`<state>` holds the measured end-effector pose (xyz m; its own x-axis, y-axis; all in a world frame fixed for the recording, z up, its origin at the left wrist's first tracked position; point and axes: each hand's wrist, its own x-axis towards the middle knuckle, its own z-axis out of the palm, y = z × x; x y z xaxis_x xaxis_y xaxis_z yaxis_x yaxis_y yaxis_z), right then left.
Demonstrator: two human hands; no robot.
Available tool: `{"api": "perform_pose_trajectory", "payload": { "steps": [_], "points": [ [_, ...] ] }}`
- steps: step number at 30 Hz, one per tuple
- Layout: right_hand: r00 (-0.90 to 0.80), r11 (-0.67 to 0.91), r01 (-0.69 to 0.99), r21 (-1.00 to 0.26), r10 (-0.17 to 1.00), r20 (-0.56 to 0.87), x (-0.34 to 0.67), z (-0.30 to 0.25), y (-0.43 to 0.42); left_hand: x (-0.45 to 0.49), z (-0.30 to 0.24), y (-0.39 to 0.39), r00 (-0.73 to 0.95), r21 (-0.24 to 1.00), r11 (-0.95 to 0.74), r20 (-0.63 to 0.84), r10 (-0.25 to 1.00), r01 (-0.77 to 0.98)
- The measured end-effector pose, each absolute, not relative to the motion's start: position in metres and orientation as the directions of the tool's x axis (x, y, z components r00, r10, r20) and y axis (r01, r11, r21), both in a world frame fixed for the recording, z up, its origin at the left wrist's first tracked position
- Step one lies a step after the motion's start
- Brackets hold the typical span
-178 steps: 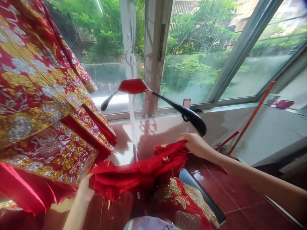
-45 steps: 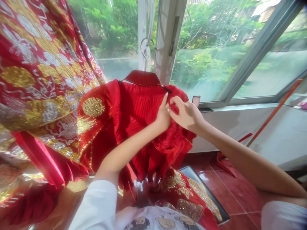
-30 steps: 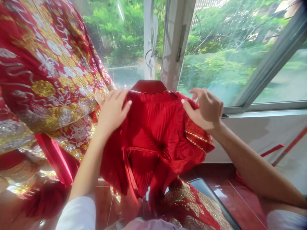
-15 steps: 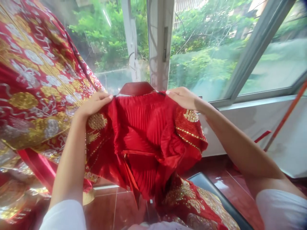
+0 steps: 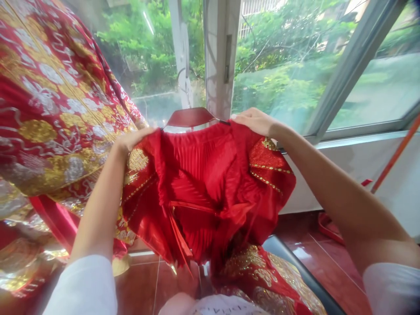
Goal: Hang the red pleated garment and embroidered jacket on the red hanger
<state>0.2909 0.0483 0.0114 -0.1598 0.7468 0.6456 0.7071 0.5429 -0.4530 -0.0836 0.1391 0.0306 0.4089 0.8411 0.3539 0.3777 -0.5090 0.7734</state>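
Note:
In front of me a red pleated dress [image 5: 200,166] with gold beading on its shoulders hangs on a hanger [image 5: 189,117] with a dark red middle and a metal hook. My left hand [image 5: 136,136] grips the dress at its left shoulder, by the end of the hanger. At the opposite shoulder, my right hand [image 5: 254,121] pinches the cloth, thumb near the hanger's black clip. The back hangs open, with a zip edge dangling down the middle. Fingertips of both hands are partly hidden behind the fabric.
A red robe [image 5: 62,105] with gold and silver embroidery hangs close on the left. Gold-patterned red cloth [image 5: 262,273] lies over a black seat [image 5: 315,280] below. Windows [image 5: 288,74] stand behind the dress. An orange pole [image 5: 395,155] leans at the right.
Both hands have lifted and spread the shoulders slightly wider, the right one moving up and to the right. The hanger's middle sits a little higher in view.

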Motion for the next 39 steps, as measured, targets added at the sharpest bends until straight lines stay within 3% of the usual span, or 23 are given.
{"api": "perform_pose_trajectory", "payload": {
  "steps": [5,11,17,26,29,34,36,39],
  "points": [
    [-0.261,0.592,0.755,-0.281,0.665,0.7,0.294,0.005,0.029,-0.083,0.033,0.116,0.513,0.695,-0.623,0.411,0.754,0.359],
    [-0.24,0.528,0.816,-0.234,0.678,0.695,0.291,0.003,0.026,-0.076,0.032,0.104,0.486,0.674,-0.668,0.49,0.724,0.315],
    [-0.153,0.523,0.804,-0.284,0.643,0.75,0.284,0.001,0.019,-0.069,0.022,0.102,0.306,0.473,-0.788,0.741,0.597,0.393],
    [-0.144,0.559,0.806,-0.195,0.504,0.851,0.278,-0.009,0.021,-0.057,0.007,0.087,0.033,0.474,-0.778,0.846,0.532,0.412],
    [-0.083,0.585,0.771,-0.252,0.484,0.871,0.277,-0.007,0.02,-0.06,0.007,0.09,-0.019,0.527,-0.759,0.826,0.564,0.384],
    [0.134,0.584,0.636,-0.503,0.559,0.818,0.278,0.002,0.029,-0.064,0.013,0.098,-0.066,0.614,-0.741,0.78,0.622,0.272],
    [0.17,0.569,0.587,-0.576,0.61,0.774,0.279,0.005,0.033,-0.062,0.014,0.093,-0.044,0.589,-0.762,0.798,0.601,0.271],
    [0.133,0.556,0.594,-0.581,0.644,0.753,0.277,0.003,0.034,-0.057,0.013,0.079,0.017,0.513,-0.782,0.832,0.554,0.355]
  ]
}}
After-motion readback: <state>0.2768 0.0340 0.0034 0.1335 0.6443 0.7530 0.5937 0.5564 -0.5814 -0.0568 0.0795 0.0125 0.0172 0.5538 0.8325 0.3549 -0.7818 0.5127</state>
